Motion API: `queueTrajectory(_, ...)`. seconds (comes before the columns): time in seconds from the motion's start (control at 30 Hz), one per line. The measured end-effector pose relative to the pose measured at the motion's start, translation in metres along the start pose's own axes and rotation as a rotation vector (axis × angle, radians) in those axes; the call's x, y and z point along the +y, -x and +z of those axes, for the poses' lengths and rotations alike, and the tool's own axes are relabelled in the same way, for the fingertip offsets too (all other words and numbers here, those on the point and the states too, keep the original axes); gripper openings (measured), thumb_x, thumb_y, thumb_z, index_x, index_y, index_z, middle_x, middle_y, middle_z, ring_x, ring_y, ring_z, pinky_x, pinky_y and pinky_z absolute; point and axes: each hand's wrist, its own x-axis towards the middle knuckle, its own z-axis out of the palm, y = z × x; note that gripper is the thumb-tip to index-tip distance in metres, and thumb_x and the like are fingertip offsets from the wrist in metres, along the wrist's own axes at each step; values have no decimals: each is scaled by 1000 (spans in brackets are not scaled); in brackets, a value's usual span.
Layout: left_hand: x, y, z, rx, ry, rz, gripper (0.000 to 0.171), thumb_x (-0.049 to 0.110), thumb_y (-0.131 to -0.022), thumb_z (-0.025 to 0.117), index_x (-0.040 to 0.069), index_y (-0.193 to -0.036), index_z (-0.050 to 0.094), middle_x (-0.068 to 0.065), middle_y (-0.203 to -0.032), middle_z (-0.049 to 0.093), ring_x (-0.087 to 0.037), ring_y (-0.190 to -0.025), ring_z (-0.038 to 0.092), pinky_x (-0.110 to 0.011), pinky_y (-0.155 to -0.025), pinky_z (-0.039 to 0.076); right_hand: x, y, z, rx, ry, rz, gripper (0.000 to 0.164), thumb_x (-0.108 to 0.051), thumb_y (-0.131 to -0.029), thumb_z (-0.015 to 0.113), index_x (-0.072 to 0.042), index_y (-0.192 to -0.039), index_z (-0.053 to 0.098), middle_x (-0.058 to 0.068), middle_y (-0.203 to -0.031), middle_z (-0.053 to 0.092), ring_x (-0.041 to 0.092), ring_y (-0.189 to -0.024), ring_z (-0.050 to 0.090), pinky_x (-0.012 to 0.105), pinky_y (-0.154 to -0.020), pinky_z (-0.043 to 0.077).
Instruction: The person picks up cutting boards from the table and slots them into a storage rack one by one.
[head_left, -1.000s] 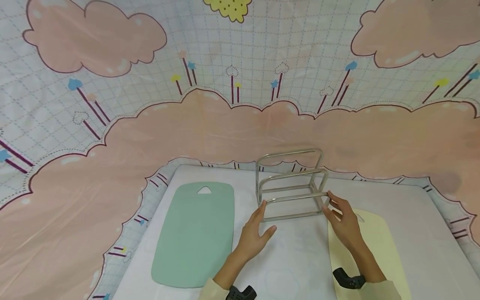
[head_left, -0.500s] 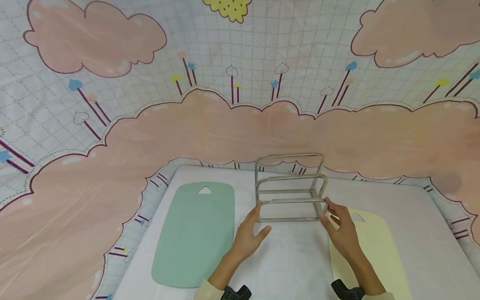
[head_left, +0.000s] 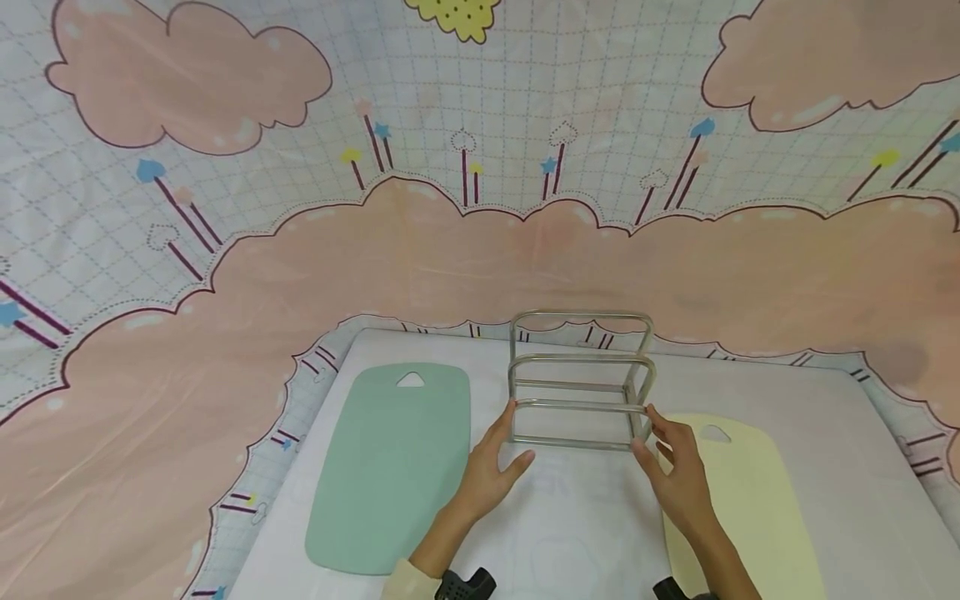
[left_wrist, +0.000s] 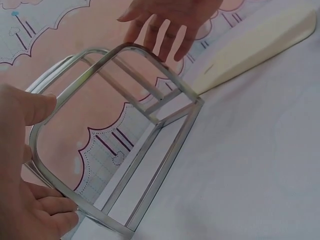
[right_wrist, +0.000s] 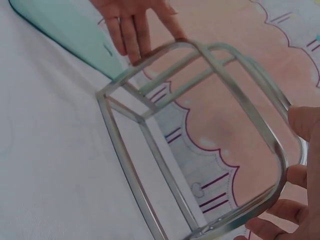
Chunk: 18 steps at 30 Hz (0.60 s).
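A metal wire rack (head_left: 581, 406) with several upright hoops stands on the white table. My left hand (head_left: 486, 477) touches its near left corner with an outstretched index finger, the thumb held away from the fingers. On the other side my right hand (head_left: 681, 475) has the index fingertip at the near right corner and the thumb lower on the upright. Close up in the left wrist view, the left fingers lie along the hoop (left_wrist: 80, 87). From the right wrist view, the right fingertips (right_wrist: 295, 175) meet the hoop's side, while most of that hand is outside the frame.
A green cutting board (head_left: 390, 475) lies flat left of the rack. The pale yellow cutting board (head_left: 750, 500) lies on the right, partly under the right forearm. Behind the white table (head_left: 847, 467) hangs a cloud-printed cloth (head_left: 450, 258).
The rack has turned slightly until its front rail lies nearly level across the view, and has shifted a little nearer. Both hands moved with it, slightly left.
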Motion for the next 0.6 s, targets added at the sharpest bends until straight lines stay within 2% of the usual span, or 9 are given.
queueTrajectory(0.07,-1,0,-1,-4,23,-1,74,22,-93,63,7,-152,22,-9,-153,30,-30,-138,29,-56,-105,29,-2,3,1,7,1,8,56,-11,-94,62,-5,-145,41,20,-121,44,34,-117,46,5,-95,29)
queueTrajectory(0.17,-3,1,-2,0,41,-6,74,21,-93,63,8,-153,22,-7,-154,28,-29,-139,27,-55,-107,28,-7,7,4,20,13,0,56,-10,-92,63,-3,-143,42,18,-119,45,33,-115,47,20,-100,37)
queueTrajectory(0.23,-4,1,-3,4,45,-2,75,19,-92,64,7,-153,21,-8,-154,28,-30,-139,27,-55,-107,28,-11,11,5,27,22,-2,56,-9,-92,64,-1,-142,42,16,-118,45,31,-115,47,23,-101,38)
queueTrajectory(0.3,-4,2,-3,4,39,-3,75,20,-92,64,7,-153,21,-8,-154,28,-30,-139,27,-55,-107,28,-13,14,7,40,24,-5,56,-8,-90,65,0,-141,43,14,-117,46,31,-114,47,21,-100,37)
queueTrajectory(0.4,-5,2,-4,8,36,-6,75,20,-92,64,7,-152,22,-9,-154,28,-31,-139,27,-55,-107,27,-14,17,9,46,15,8,57,-8,-90,66,0,-142,43,13,-117,45,30,-115,46,6,-96,29)
queueTrajectory(0.47,-4,2,-5,11,37,-9,74,20,-92,64,7,-152,23,-9,-154,28,-30,-139,27,-54,-107,27,-14,17,10,46,10,20,57,-8,-91,66,-1,-143,43,13,-118,45,28,-115,45,6,-96,28)
queueTrajectory(0.6,-4,1,-5,14,37,-7,75,17,-91,65,6,-152,23,-9,-153,28,-29,-139,28,-53,-108,26,-13,19,12,38,24,39,59,-11,-92,65,-5,-145,41,14,-123,44,27,-120,44,25,-103,36)
